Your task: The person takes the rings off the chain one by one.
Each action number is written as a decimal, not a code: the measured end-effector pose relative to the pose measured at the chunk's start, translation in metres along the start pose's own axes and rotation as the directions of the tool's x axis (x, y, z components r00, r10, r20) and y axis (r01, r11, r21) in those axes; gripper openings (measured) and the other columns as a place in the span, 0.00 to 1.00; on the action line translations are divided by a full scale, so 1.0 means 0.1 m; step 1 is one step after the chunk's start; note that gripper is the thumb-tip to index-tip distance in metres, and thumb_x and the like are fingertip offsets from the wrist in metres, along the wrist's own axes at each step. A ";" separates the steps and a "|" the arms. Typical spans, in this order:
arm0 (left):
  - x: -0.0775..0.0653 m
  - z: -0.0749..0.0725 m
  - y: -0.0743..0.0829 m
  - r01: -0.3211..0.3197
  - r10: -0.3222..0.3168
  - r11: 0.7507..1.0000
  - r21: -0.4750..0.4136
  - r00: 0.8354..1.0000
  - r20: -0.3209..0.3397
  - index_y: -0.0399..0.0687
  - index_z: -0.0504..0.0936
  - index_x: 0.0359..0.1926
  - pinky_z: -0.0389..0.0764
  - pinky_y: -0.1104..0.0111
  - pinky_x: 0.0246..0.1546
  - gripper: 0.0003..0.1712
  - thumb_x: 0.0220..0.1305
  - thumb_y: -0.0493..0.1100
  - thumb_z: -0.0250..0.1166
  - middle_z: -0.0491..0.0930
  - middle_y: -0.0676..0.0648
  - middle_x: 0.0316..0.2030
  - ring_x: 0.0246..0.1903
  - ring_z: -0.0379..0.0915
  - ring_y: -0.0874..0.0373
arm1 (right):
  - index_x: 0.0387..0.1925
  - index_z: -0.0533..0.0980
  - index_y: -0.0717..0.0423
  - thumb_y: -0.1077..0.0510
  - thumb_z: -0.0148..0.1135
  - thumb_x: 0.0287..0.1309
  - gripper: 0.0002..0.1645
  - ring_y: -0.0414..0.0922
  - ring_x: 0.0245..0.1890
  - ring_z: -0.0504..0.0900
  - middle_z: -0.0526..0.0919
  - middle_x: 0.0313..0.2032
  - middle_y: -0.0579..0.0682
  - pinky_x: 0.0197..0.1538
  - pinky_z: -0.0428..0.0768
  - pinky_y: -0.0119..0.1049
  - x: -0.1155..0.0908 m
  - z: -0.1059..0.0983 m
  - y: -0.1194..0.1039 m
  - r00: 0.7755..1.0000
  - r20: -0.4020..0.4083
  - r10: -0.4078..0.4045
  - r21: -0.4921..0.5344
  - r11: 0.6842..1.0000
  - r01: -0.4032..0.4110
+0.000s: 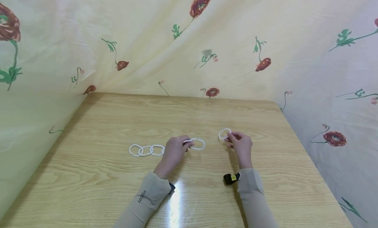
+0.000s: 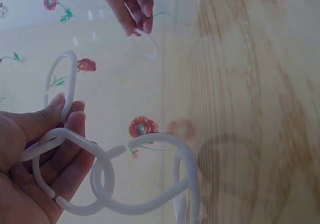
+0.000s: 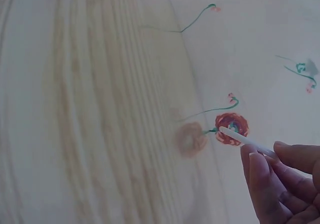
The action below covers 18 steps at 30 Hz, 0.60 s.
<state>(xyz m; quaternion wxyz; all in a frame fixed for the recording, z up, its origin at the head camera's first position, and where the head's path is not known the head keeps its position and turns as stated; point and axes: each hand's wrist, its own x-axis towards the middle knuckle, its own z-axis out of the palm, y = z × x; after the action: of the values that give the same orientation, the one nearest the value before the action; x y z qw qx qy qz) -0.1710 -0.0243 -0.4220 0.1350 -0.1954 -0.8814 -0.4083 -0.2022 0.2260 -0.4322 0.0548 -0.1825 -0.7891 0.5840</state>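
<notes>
A chain of white plastic links (image 1: 140,151) runs leftward over the table from beneath your left hand (image 1: 177,147), its end link jutting out on the right. A loose white link (image 1: 225,129), apart from the chain, is raised in your right hand (image 1: 241,144).

Your left thumb and fingers are pinched together on the chain near its right end, back of the hand toward the head camera, arm slanting up and rightward. Your right hand clamps the loose link's edge between thumb and fingertips, the forearm leaning slightly left.

The left hand hides the chain's middle, so its links there cannot be counted; the left wrist view crops the chain at the bottom. From the right wrist, the loose link appears edge-on, as a slim bar. Both beige sleeves (image 1: 255,195) leave the head view at the bottom, above the wood-grain table (image 1: 88,188); flowered cloth (image 1: 159,57) hangs behind.
</notes>
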 end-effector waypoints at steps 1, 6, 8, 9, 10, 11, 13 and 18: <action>0.00 0.00 0.00 0.005 -0.005 1.000 -0.006 1.000 -0.001 0.40 0.85 0.29 0.70 0.80 0.17 0.06 0.57 0.39 0.68 0.84 0.45 0.19 0.16 0.74 0.63 | 0.50 0.77 0.71 0.61 0.60 0.65 0.17 0.30 0.24 0.83 0.86 0.27 0.43 0.32 0.86 0.28 0.01 0.00 0.00 1.000 0.002 0.008 0.002 1.000 -0.008; 0.00 0.00 -0.02 0.025 -0.025 0.999 -0.029 1.000 -0.009 0.40 0.86 0.29 0.71 0.81 0.18 0.06 0.57 0.39 0.69 0.85 0.46 0.21 0.16 0.76 0.63 | 0.51 0.74 0.75 0.63 0.60 0.64 0.19 0.31 0.23 0.83 0.86 0.26 0.44 0.31 0.86 0.27 0.05 0.00 0.03 0.998 0.036 0.056 0.005 0.998 -0.056; 0.00 -0.01 -0.02 0.031 -0.031 0.999 -0.035 0.999 -0.010 0.40 0.86 0.29 0.72 0.81 0.17 0.05 0.57 0.39 0.69 0.86 0.47 0.21 0.16 0.76 0.63 | 0.52 0.73 0.77 0.64 0.60 0.64 0.20 0.31 0.22 0.83 0.85 0.24 0.42 0.30 0.85 0.26 0.07 0.00 0.04 0.996 0.057 0.072 0.023 0.997 -0.073; 0.00 -0.01 -0.01 0.034 -0.035 0.999 -0.043 0.999 -0.009 0.40 0.86 0.30 0.72 0.81 0.17 0.06 0.57 0.39 0.68 0.86 0.47 0.22 0.16 0.77 0.62 | 0.52 0.73 0.77 0.65 0.59 0.64 0.20 0.31 0.21 0.83 0.85 0.23 0.42 0.30 0.85 0.26 0.07 0.00 0.04 0.995 0.067 0.079 0.033 0.996 -0.081; 0.00 -0.01 -0.01 0.045 -0.046 0.997 -0.057 0.999 -0.007 0.40 0.86 0.30 0.71 0.81 0.17 0.06 0.57 0.39 0.68 0.86 0.46 0.23 0.16 0.77 0.62 | 0.53 0.72 0.78 0.65 0.59 0.64 0.21 0.31 0.20 0.83 0.85 0.22 0.42 0.30 0.85 0.25 0.08 -0.01 0.05 0.993 0.077 0.089 0.042 0.995 -0.092; 0.00 -0.02 -0.01 0.056 -0.056 0.996 -0.075 0.998 -0.006 0.39 0.86 0.30 0.72 0.81 0.17 0.06 0.57 0.38 0.68 0.86 0.46 0.23 0.17 0.77 0.61 | 0.54 0.71 0.78 0.65 0.59 0.64 0.21 0.31 0.20 0.83 0.85 0.22 0.42 0.30 0.85 0.25 0.08 -0.01 0.05 0.992 0.087 0.097 0.049 0.994 -0.101; 0.00 -0.03 0.00 0.079 -0.079 0.991 -0.111 0.997 0.000 0.38 0.86 0.31 0.72 0.81 0.17 0.06 0.57 0.38 0.68 0.87 0.44 0.24 0.17 0.78 0.60 | 0.54 0.71 0.78 0.65 0.58 0.64 0.22 0.31 0.20 0.83 0.86 0.22 0.43 0.30 0.85 0.26 0.08 -0.03 0.06 0.989 0.103 0.110 0.045 0.992 -0.115; 0.01 -0.04 0.01 0.124 -0.123 0.973 -0.197 0.992 0.015 0.36 0.86 0.33 0.75 0.81 0.19 0.06 0.59 0.37 0.67 0.87 0.43 0.26 0.19 0.79 0.59 | 0.54 0.71 0.79 0.63 0.58 0.65 0.23 0.32 0.22 0.83 0.86 0.23 0.44 0.31 0.86 0.27 0.09 -0.05 0.07 0.983 0.138 0.120 -0.025 0.993 -0.118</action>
<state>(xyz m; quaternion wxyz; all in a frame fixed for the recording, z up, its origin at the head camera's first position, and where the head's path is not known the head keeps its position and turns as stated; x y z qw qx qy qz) -0.1712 -0.0263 -0.4182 0.0881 -0.1533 -0.8472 -0.5010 -0.2072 0.2355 -0.4379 -0.0368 -0.1888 -0.7836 0.5908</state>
